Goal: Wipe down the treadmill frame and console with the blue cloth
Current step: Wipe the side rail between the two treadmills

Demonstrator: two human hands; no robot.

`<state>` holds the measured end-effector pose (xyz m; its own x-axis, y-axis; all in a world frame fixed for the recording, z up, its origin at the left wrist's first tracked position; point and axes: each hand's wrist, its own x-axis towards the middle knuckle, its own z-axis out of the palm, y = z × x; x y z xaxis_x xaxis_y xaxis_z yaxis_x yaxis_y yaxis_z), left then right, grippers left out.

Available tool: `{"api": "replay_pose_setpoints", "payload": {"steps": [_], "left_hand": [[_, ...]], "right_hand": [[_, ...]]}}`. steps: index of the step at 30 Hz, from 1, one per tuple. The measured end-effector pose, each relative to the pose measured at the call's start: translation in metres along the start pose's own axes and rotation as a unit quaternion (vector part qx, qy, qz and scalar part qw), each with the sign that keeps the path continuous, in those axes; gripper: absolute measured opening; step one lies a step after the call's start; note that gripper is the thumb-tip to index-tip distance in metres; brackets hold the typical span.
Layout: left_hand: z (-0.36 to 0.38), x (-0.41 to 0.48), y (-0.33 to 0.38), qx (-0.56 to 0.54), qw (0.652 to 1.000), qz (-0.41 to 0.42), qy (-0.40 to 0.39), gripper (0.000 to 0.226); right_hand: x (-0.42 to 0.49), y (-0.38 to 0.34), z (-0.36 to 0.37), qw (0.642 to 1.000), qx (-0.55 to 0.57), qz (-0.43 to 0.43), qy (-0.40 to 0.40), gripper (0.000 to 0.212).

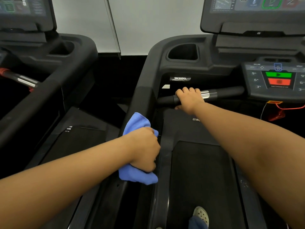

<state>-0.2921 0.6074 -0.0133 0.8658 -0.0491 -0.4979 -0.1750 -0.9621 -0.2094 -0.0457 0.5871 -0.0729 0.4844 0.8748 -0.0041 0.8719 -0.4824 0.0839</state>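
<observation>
**Cloth on the left rail**

Head view: the left hand [145,149] grips the soft, bunched blue cloth [137,176] against the treadmill's smooth black left side rail [142,100]. The right hand [188,98], farther off, curls round the cylindrical handlebar [222,93] below the console [277,80].

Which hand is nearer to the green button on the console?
The right. The right hand grips the handlebar, below and left of the green button. The left hand holds the blue cloth on the left side rail, farther down and left.
</observation>
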Motion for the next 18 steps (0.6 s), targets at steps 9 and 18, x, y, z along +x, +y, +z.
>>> {"api": "replay_pose_setpoints", "payload": {"steps": [9,18], "left_hand": [[0.035,-0.077,0.043,-0.076,0.988,0.08,0.112,0.025],[0.026,-0.026,-0.019,-0.101,0.961,-0.056,0.251,0.03]], "right_hand": [[-0.004,-0.011,0.003,1.0,-0.001,0.01,0.015,0.057],[-0.002,-0.011,0.012,0.998,0.01,0.0,0.061,0.052]]}}
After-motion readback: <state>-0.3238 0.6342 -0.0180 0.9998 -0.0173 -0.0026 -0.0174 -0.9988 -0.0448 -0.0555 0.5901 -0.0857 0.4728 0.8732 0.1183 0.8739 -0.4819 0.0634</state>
